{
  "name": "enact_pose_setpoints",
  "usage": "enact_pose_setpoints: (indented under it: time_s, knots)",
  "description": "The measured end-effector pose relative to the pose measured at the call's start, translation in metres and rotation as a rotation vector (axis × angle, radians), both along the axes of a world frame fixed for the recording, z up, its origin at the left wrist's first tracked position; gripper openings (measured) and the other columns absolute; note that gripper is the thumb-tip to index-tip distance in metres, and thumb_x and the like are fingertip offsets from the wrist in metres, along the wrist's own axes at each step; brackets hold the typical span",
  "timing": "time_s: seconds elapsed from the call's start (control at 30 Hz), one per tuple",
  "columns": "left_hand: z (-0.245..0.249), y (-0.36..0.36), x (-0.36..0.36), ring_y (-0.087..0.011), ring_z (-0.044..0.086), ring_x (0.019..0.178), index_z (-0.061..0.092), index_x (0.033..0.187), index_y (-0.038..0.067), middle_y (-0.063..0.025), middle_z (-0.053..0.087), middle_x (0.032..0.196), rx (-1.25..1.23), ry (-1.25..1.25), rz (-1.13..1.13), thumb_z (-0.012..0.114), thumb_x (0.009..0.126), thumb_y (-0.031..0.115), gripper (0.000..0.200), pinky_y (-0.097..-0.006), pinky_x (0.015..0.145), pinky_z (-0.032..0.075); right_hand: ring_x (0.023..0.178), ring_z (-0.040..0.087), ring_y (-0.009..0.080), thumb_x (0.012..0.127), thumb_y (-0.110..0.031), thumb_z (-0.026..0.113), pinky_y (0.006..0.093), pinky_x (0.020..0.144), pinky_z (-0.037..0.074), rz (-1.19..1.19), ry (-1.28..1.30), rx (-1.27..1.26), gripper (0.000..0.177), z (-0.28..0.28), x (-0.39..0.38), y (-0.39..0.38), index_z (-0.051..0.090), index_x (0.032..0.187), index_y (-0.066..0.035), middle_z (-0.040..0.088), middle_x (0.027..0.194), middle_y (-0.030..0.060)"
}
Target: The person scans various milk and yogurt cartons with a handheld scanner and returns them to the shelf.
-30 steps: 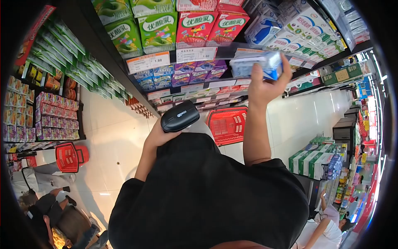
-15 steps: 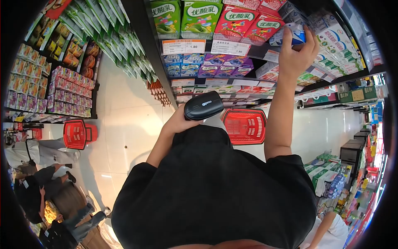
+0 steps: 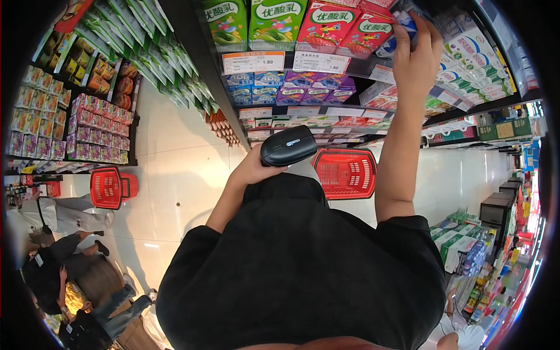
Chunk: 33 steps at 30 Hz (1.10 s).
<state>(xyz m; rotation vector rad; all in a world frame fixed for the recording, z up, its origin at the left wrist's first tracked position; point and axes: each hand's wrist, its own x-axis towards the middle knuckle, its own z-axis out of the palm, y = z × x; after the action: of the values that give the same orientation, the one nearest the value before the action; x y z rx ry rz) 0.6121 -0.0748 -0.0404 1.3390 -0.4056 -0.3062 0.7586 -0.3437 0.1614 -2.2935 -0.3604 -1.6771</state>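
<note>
My right hand [image 3: 420,64] reaches up to the shelf at the upper right. Its fingers are closed round a small blue and white drink carton [image 3: 405,23], partly hidden by the fingers. Just left of that carton stand red drink cartons [image 3: 367,34] and green drink cartons [image 3: 274,23]. Low in front of my body, my left hand [image 3: 249,169] is wrapped round a black barcode scanner [image 3: 289,146], whose rounded head points to the right. The scanner's handle is mostly out of sight.
White price labels [image 3: 254,62] line the shelf edge, with purple cartons [image 3: 315,87] on a lower shelf. A red shopping basket [image 3: 344,173] is below the shelves. Green bags [image 3: 157,52] hang at the left. Several people are at the lower left, and another is at the lower right.
My right hand has moved farther up and into the shelf with the blue and white carton, beside the red cartons. My left hand and the scanner have barely moved.
</note>
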Motion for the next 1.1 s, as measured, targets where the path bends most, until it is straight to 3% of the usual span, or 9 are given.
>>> enact_pose_setpoints:
  time_s: [0.1,0.17,0.3,0.9,0.97,1.0,1.03,1.07,1.1]
  knots:
    - [0.001,-0.001,-0.001,-0.0125,0.057,0.095,0.054,0.117,-0.003,-0.0081,0.065,0.105,0.014,0.0,0.003,0.076,0.07,0.007,0.053,-0.0283,0.087,0.045,0.098,0.059,0.0282,0.086,-0.025,0.065,0.0346,0.08,0.047,0.098,0.094,-0.097,0.031,0.015,-0.006,-0.005,0.063,0.113,-0.01,0.06,0.107,0.0139]
    - [0.0,-0.002,-0.001,-0.0124,0.057,0.096,0.054,0.118,-0.003,-0.0082,0.064,0.105,0.016,-0.004,0.002,0.076,0.07,0.007,0.054,-0.0283,0.087,0.045,0.111,0.051,0.0411,0.08,0.0,0.05,0.0406,0.092,0.043,0.196,0.353,-0.152,0.039,0.023,-0.022,-0.004,0.052,0.119,0.003,0.052,0.12,0.0233]
    - [-0.004,-0.003,-0.002,-0.0128,0.058,0.097,0.053,0.119,-0.003,-0.0083,0.064,0.106,0.019,0.019,-0.005,0.076,0.07,0.006,0.055,-0.0285,0.087,0.045,0.115,0.047,0.0414,0.08,0.0,0.052,0.0402,0.095,0.04,0.204,0.498,-0.142,0.042,0.024,-0.028,-0.005,0.049,0.122,0.003,0.047,0.127,0.0216]
    - [-0.01,-0.001,-0.004,-0.0136,0.057,0.1,0.053,0.12,-0.003,-0.0091,0.063,0.109,0.004,0.041,0.006,0.076,0.069,0.003,0.056,-0.029,0.09,0.043,0.095,0.059,0.0401,0.069,-0.001,0.05,0.0411,0.079,0.048,0.157,0.582,-0.139,0.039,0.041,-0.011,-0.016,0.061,0.106,0.002,0.063,0.099,0.0242]
    - [-0.009,0.001,-0.004,-0.0137,0.057,0.101,0.053,0.12,-0.003,-0.0091,0.063,0.109,-0.01,0.033,0.029,0.076,0.069,0.003,0.056,-0.029,0.09,0.043,0.083,0.061,0.0235,0.085,-0.01,0.058,0.0309,0.074,0.048,0.177,0.298,0.144,0.029,0.009,-0.011,-0.027,0.062,0.113,-0.005,0.063,0.099,0.0125]
    - [-0.008,0.002,-0.004,-0.0138,0.056,0.101,0.052,0.121,-0.003,-0.0091,0.063,0.11,-0.014,0.04,0.04,0.076,0.069,0.003,0.057,-0.029,0.09,0.043,0.065,0.058,0.0169,0.08,0.003,0.05,0.0254,0.061,0.047,0.377,-0.09,0.328,0.025,-0.005,-0.017,-0.011,0.061,0.103,0.002,0.063,0.086,0.0131]
    - [-0.008,0.003,-0.005,-0.0138,0.056,0.102,0.052,0.121,-0.003,-0.0091,0.063,0.11,-0.017,0.048,0.052,0.076,0.069,0.003,0.058,-0.029,0.09,0.043,0.069,0.057,0.0123,0.073,0.011,0.045,0.0219,0.06,0.047,0.427,-0.182,0.61,0.02,-0.034,-0.023,-0.016,0.058,0.087,0.004,0.063,0.079,0.0091]
    - [-0.008,0.004,-0.005,-0.0138,0.056,0.102,0.052,0.121,-0.003,-0.0091,0.063,0.11,-0.019,0.051,0.061,0.076,0.069,0.003,0.058,-0.029,0.09,0.043,0.05,0.047,0.0072,0.077,0.01,0.048,0.0179,0.044,0.036,0.547,-0.257,0.543,0.012,-0.053,-0.031,-0.017,0.056,0.081,0.002,0.061,0.07,0.0113]
    - [-0.008,0.005,-0.004,-0.0138,0.056,0.102,0.052,0.122,-0.003,-0.0092,0.062,0.111,-0.018,0.046,0.07,0.076,0.069,0.003,0.058,-0.029,0.09,0.043,0.059,0.052,0.0101,0.074,0.011,0.047,0.0206,0.052,0.041,0.565,-0.116,0.646,0.014,-0.077,-0.043,-0.014,0.057,0.079,0.002,0.061,0.072,0.0104]
